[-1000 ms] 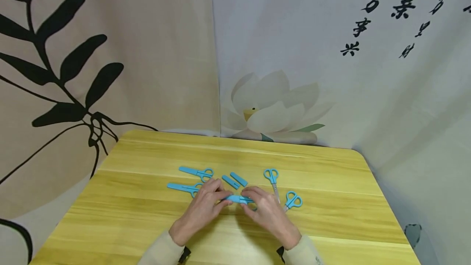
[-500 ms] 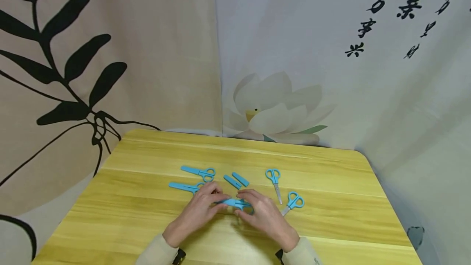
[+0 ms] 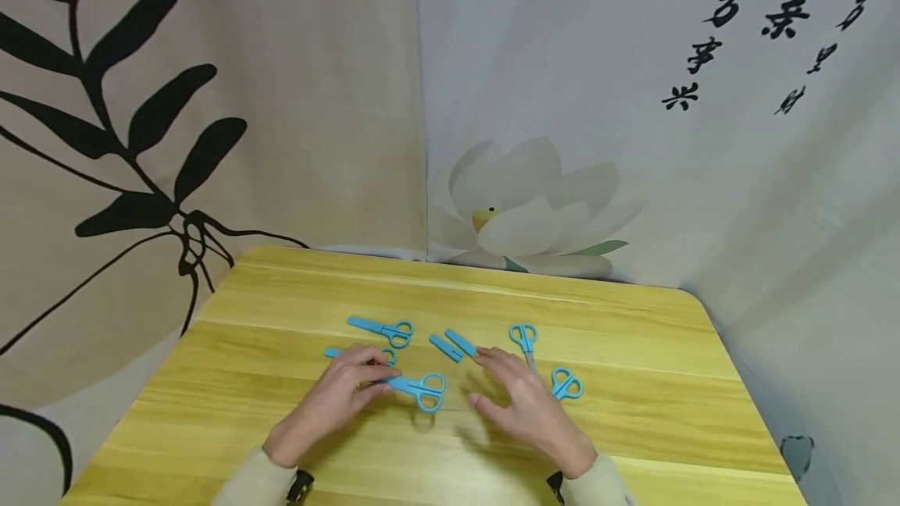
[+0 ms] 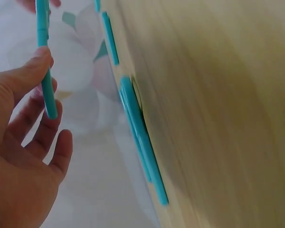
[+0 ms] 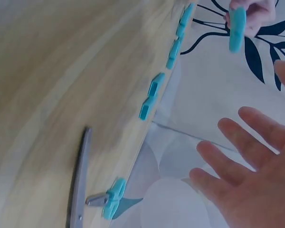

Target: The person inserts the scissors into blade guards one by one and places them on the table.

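In the head view my left hand [image 3: 333, 393] pinches a pair of blue scissors [image 3: 406, 385] by the blue sheath over its blades. Its two finger loops point right, above the table. The left wrist view shows the thumb and fingers on the sheath [image 4: 48, 97]. My right hand [image 3: 523, 404] is apart from the scissors, fingers spread and holding nothing; the right wrist view shows the bare palm [image 5: 261, 185]. Two loose blue sheaths [image 3: 446, 348] lie just beyond, between the hands. Partly behind the right hand are bare-bladed scissors [image 3: 523, 338] and a second unsheathed pair [image 3: 566, 385].
Sheathed scissors [image 3: 369, 325] lie at the left of the wooden table [image 3: 281, 295]. Another sheathed pair [image 3: 333, 353] is partly hidden behind the left hand. A printed curtain [image 3: 337, 100] hangs behind the table's far edge.
The right hand has let go of the scissors and moved right, its fingers spreading. The left hand has drawn the sheathed scissors left, so the finger loops now show fully.
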`<state>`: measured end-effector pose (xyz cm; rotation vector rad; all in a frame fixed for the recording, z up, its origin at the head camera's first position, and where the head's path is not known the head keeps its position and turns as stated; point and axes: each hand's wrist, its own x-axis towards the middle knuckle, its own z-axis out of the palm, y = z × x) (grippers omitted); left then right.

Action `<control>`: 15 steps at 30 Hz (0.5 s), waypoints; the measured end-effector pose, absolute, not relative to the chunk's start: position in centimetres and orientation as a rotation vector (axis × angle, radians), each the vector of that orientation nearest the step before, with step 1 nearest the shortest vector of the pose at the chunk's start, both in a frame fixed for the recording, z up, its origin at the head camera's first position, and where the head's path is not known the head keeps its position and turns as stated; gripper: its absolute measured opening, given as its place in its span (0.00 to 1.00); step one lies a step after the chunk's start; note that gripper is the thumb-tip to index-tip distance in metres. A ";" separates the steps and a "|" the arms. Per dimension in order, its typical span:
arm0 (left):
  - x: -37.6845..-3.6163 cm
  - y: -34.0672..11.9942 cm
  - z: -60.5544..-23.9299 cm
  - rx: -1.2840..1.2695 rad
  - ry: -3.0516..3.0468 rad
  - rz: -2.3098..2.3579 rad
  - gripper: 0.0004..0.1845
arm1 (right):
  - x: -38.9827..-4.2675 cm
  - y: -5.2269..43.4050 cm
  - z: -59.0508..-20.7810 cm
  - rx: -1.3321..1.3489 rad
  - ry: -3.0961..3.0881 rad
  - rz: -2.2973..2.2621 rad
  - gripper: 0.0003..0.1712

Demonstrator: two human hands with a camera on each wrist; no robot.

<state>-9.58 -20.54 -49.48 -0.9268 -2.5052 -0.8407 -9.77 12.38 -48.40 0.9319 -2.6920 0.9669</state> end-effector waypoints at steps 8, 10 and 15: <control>-9.3 -23.5 -49.5 -0.934 -2.533 -0.895 0.16 | -10.0 13.7 -48.3 0.896 -2.671 0.950 0.31; -9.2 -24.1 -49.6 -0.936 -2.526 -0.945 0.15 | -10.0 14.0 -48.3 0.884 -2.681 0.944 0.30; -9.0 -25.6 -49.7 -0.911 -2.563 -1.023 0.14 | -10.0 15.0 -48.0 0.851 -2.694 0.968 0.30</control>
